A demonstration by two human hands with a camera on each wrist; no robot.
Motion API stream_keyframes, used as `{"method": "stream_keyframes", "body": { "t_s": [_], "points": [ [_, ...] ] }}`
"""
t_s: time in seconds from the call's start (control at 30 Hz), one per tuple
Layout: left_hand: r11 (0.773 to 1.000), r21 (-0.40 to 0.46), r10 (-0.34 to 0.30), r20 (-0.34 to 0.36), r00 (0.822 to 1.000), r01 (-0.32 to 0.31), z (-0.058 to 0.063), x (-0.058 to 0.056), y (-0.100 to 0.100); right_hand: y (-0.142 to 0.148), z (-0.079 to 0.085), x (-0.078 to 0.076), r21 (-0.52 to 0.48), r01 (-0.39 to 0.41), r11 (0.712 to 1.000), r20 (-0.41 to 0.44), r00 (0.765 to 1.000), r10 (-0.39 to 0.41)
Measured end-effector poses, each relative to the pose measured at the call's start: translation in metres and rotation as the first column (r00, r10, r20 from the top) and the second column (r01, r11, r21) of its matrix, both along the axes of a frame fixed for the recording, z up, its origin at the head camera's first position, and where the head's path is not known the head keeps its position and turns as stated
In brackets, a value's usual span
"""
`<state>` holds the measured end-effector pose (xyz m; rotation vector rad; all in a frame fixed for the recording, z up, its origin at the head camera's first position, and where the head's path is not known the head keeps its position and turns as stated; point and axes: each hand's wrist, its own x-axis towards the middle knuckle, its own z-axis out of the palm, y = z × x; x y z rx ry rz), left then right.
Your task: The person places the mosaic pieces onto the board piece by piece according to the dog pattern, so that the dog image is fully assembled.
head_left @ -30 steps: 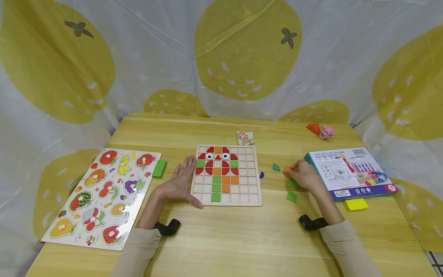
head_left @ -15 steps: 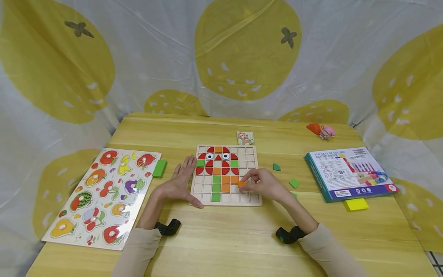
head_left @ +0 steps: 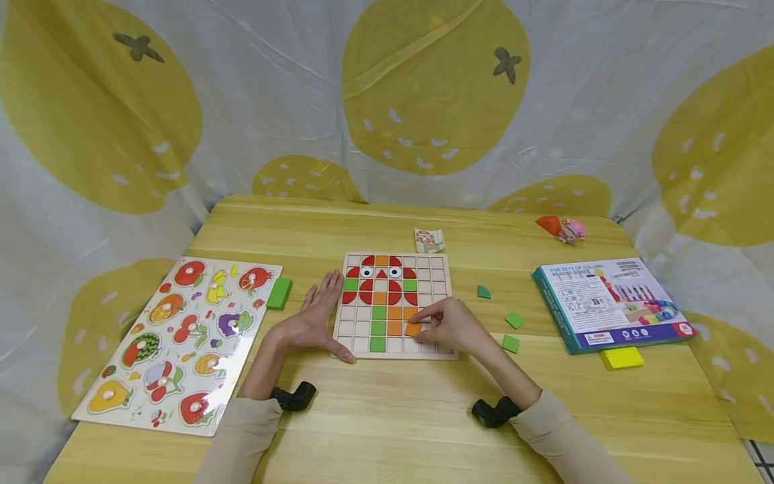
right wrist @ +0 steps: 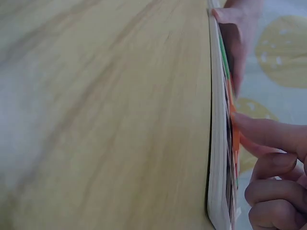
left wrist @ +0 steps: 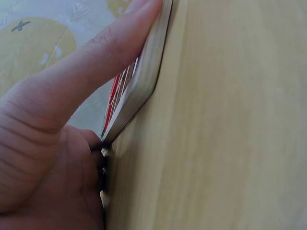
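A wooden grid board (head_left: 432, 346) lies mid-table, partly filled with red, green and orange tiles and two eye pieces. My left hand (head_left: 310, 321) rests along its left edge, fingers straight and spread. In the left wrist view, the thumb (left wrist: 91, 72) of that hand lies against the board's edge. Thumb and index finger of my right hand (head_left: 453, 325) pinch an orange square tile (head_left: 413, 329) at a cell beside the other orange tiles. The right wrist view shows the thumb (right wrist: 268, 134) touching orange tile edges (right wrist: 235, 136); the remaining fingers are curled.
Loose green squares (head_left: 514, 320) and a dark green quarter-round tile (head_left: 484, 292) lie right of the board. A pattern card (head_left: 429, 240) sits behind it. A fruit puzzle (head_left: 175, 343) and green block (head_left: 279, 294) are left, a boxed bead set (head_left: 611, 302) and yellow block (head_left: 623, 357) right.
My right hand has carried the orange tile from the loose pieces leftward onto the board, then slightly further left into a cell. The left hand stays at the board's edge.
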<state>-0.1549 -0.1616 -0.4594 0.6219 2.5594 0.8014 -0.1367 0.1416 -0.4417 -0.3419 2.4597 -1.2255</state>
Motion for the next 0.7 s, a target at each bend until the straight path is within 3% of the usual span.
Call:
{"method": "stream_keyframes", "body": {
  "t_s": [0.2,0.43,0.57,0.7],
  "points": [
    [1.000,0.000,-0.005,-0.009,1.000,0.005,-0.002,-0.001,-0.001,-0.003,-0.002,-0.003,0.013,0.014,1.000,0.010,1.000,-0.015],
    [1.000,-0.002,-0.007,-0.012,1.000,0.007,-0.002,-0.001,0.000,0.008,-0.001,-0.009,-0.021,-0.033,0.999,0.024,0.999,0.034],
    [1.000,0.000,-0.007,-0.012,1.000,0.007,-0.002,-0.001,0.000,0.036,0.006,-0.017,-0.003,0.056,0.998,-0.012,0.998,-0.056],
    [1.000,0.003,-0.001,-0.003,1.000,0.001,-0.002,-0.001,-0.001,0.072,0.010,-0.028,0.041,0.182,0.982,-0.051,0.982,-0.180]
  ]
}}
